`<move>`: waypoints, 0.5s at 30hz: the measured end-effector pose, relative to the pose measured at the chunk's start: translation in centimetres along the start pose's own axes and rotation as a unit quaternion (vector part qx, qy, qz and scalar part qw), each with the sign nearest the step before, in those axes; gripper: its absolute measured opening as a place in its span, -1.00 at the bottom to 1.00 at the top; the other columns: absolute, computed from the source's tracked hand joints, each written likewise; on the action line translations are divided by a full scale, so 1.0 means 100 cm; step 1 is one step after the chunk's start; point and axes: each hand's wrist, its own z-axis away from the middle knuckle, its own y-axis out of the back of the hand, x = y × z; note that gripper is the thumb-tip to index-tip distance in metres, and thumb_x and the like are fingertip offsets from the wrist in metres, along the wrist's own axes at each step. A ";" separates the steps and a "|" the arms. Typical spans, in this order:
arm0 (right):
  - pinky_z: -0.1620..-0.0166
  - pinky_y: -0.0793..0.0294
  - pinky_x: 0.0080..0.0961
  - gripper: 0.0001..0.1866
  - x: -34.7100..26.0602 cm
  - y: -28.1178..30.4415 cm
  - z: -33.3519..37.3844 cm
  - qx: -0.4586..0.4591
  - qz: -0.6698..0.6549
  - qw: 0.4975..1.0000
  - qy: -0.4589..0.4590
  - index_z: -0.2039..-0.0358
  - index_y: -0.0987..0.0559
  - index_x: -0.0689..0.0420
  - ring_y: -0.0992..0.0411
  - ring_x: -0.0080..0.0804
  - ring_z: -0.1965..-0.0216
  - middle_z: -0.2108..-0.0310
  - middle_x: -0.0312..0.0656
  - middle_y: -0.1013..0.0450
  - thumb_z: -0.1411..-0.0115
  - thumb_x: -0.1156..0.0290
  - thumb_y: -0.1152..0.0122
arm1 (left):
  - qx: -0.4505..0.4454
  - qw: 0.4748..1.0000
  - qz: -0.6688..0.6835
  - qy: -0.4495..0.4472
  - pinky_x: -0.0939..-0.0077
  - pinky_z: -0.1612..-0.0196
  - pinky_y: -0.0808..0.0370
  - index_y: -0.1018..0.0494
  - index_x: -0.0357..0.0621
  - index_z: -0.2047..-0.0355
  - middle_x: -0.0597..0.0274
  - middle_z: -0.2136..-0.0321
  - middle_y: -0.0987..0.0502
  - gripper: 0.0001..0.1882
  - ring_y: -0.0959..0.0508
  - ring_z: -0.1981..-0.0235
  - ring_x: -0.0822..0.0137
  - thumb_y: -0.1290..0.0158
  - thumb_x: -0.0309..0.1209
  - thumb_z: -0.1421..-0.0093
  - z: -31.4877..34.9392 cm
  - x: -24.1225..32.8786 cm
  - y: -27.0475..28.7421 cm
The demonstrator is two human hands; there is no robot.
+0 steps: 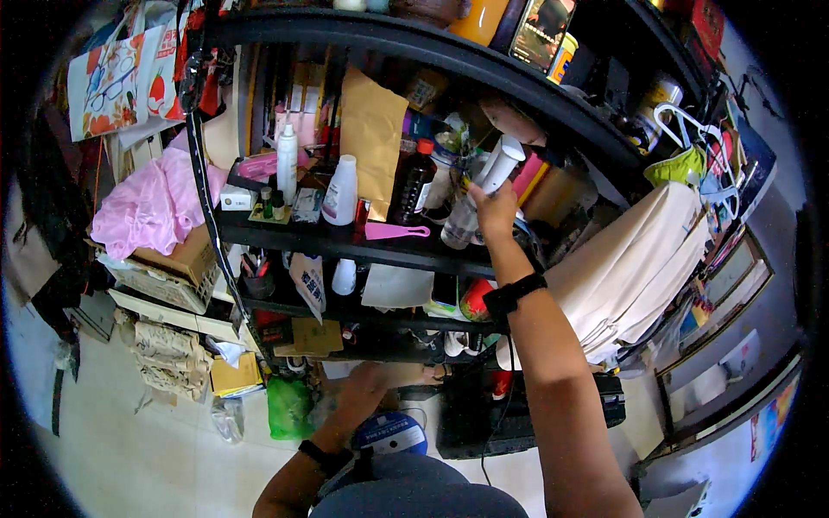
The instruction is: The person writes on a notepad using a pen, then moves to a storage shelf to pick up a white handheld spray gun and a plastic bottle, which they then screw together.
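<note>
My right hand (496, 211) reaches up to the middle shelf of a black rack, its fingers wrapped round a white cylinder (503, 161) that tilts to the right. Just below it a clear bottle (459, 226) stands on the shelf; whether the two are one piece I cannot tell. Low in front of me my left hand (356, 393) is smeared by motion. A tan, blurred shape (406, 374) extends from its fingers toward the lowest shelf; I cannot tell whether it is held. Left of my right hand are a pink-handled tool (397, 231) and a dark red-capped bottle (416, 183).
The black shelf (345, 246) also bears a white bottle (341, 194), a spray can (287, 162) and a brown paper envelope (371, 138). A lit phone (542, 33) leans above. Beige cloth (626, 268) hangs at right. A green bag (289, 406) lies below.
</note>
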 end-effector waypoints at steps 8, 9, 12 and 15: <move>0.17 -0.31 -0.12 -0.41 -0.017 0.003 0.000 0.016 0.070 0.997 -0.014 0.24 -0.32 0.34 -0.30 0.17 0.23 0.26 0.20 -0.29 0.08 0.13 -0.32 | 0.006 0.998 -0.065 -0.007 0.28 0.13 -0.42 -0.36 -0.14 0.18 0.09 0.25 -0.45 -0.71 -0.45 0.19 0.11 -0.05 -0.39 -0.07 0.007 -0.007 0.004; 0.17 -0.31 -0.12 -0.40 -0.018 0.003 0.002 0.019 0.072 0.997 0.000 0.25 -0.32 0.34 -0.29 0.17 0.23 0.26 0.20 -0.29 0.10 0.12 -0.33 | 0.001 0.999 -0.038 -0.017 0.21 0.15 -0.39 -0.36 -0.17 0.18 0.01 0.25 -0.43 -0.71 -0.42 0.20 0.02 -0.01 -0.35 -0.09 0.008 -0.008 0.006; 0.18 -0.30 -0.12 -0.38 -0.012 0.000 0.004 0.023 0.080 0.996 0.045 0.28 -0.31 0.33 -0.29 0.16 0.24 0.28 0.19 -0.29 0.14 0.10 -0.35 | -0.026 0.999 -0.017 -0.024 0.14 0.17 -0.36 -0.36 -0.20 0.17 -0.05 0.25 -0.42 -0.70 -0.39 0.22 -0.06 0.06 -0.32 -0.11 0.005 -0.006 0.012; 0.22 -0.30 -0.12 -0.40 0.000 0.002 0.003 0.045 0.076 0.991 0.098 0.30 -0.30 0.32 -0.30 0.14 0.29 0.33 0.16 -0.30 0.15 0.15 -0.38 | -0.051 0.998 -0.016 -0.030 0.14 0.17 -0.36 -0.37 -0.18 0.18 -0.03 0.26 -0.43 -0.72 -0.40 0.23 -0.05 0.09 -0.34 -0.11 0.003 0.003 0.015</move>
